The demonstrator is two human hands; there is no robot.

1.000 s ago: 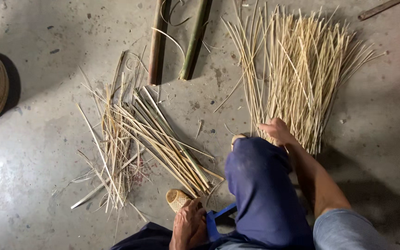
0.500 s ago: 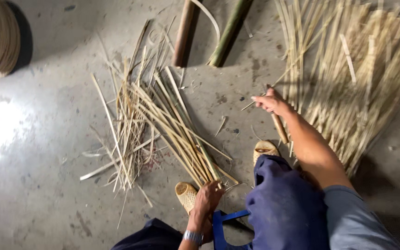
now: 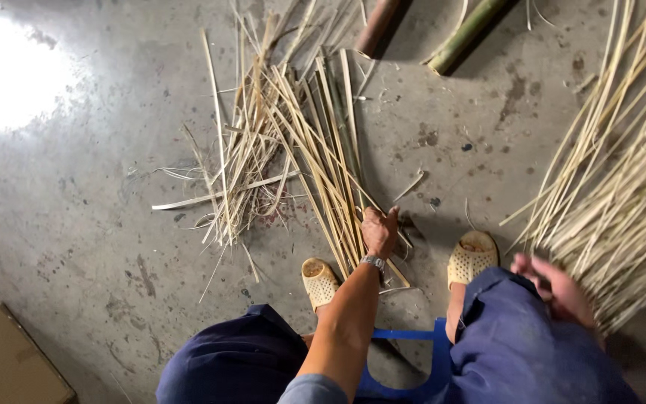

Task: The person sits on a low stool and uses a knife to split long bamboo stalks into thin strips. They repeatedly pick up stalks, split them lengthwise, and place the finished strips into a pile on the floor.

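My left hand [image 3: 379,230], a watch on its wrist, reaches down between my knees. It closes over the near ends of a bundle of long bamboo strips [image 3: 315,157] that fan out on the concrete floor. My right hand [image 3: 556,288] hovers by my right knee with fingers apart and nothing in it, right beside a big pile of pale thin strips [image 3: 622,187]. Its outline is blurred. Thinner shavings [image 3: 226,187] lie mixed in at the left of the middle bundle.
Two bamboo poles [image 3: 377,26] [image 3: 472,31] lie at the far edge. My feet in tan sandals [image 3: 319,280] [image 3: 472,258] flank a blue stool [image 3: 405,359]. A brown box corner [image 3: 9,363] sits near left. Light glares off the floor [image 3: 16,75].
My left hand has reached forward from the sandal onto the strip ends. My right hand has pulled back from the floor to my knee. The view has shifted closer and leftward.
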